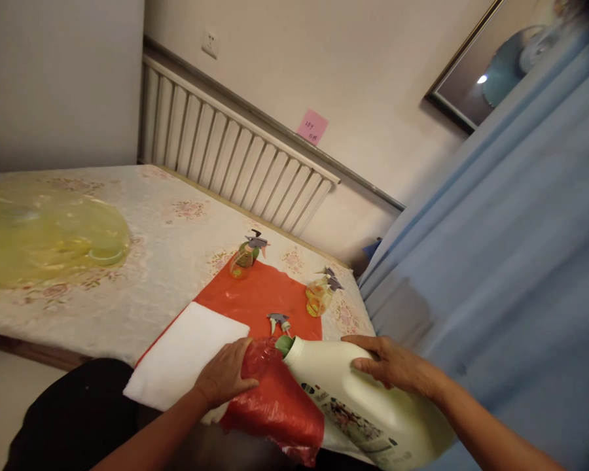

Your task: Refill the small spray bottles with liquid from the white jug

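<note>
A large pale green detergent jug [343, 383] lies tilted on its side, its green-tipped neck pointing left. My right hand [385, 363] is closed around the jug's handle side. My left hand [228, 373] grips a glossy red plastic bag [279, 409] close to the jug's neck; what the bag holds, if anything, is hidden. A loose grey and white spray trigger head [279, 322] lies just beyond, on a red sheet [255, 294]. Left of it a folded white cloth [186, 353] overlaps the sheet.
Two clear spray bottles, one with a green label [245, 255] and one yellowish [319, 294], stand beyond the jug. A yellow translucent plastic bag [53, 229] lies on the floral-covered table [177, 242]. A radiator [226, 150] lines the wall; a blue curtain [495, 229] hangs right.
</note>
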Action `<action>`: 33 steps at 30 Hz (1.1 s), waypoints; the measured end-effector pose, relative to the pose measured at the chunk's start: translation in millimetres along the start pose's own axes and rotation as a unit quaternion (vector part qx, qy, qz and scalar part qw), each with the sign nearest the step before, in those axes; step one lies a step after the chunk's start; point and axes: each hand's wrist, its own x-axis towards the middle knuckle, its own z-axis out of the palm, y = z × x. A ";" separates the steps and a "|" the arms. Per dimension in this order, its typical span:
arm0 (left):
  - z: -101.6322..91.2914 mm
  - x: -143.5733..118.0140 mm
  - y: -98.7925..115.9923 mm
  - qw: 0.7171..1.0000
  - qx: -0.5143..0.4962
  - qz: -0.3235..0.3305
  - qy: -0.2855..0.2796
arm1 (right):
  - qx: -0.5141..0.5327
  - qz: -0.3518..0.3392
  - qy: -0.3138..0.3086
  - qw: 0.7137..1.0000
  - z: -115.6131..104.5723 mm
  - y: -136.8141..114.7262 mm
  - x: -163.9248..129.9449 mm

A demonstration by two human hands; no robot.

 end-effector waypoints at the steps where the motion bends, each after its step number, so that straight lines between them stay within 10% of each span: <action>1: 0.3 0.0 -0.2 1.000 0.000 0.000 0.000 | -0.001 -0.001 -0.001 1.000 -0.3 -0.8 0.0; 33: -3.5 -0.6 3.1 1.000 -0.019 -0.006 0.002 | -0.002 -0.001 0.001 1.000 -2.3 -2.7 1.3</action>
